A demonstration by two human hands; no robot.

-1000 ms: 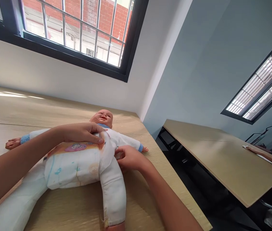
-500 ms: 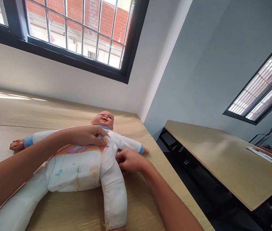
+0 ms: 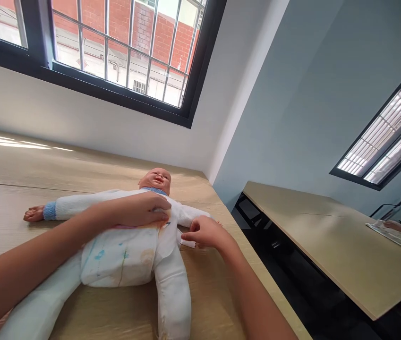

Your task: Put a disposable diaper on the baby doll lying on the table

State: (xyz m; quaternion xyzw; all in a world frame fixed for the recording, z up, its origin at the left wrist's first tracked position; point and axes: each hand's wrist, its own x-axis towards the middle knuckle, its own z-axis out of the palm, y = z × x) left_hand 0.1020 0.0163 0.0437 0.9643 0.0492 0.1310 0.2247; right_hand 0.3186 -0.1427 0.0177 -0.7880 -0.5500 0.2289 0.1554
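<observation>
A baby doll lies face up on the wooden table, in a white outfit with blue cuffs and collar. Round its hips is a white diaper with coloured prints. My left hand rests on the doll's belly, fingers bent and closed on the diaper's upper edge. Beside the doll's hip, my right hand pinches a small white tab that sticks out from the diaper's side.
The table runs up to the wall below a barred window. A second table stands to the right across a gap. At its far edge another person's hand touches a pale flat item.
My right hand has moved outward and a little up from the doll's hip, and the white tab now shows at its fingers. The view has shifted slightly.
</observation>
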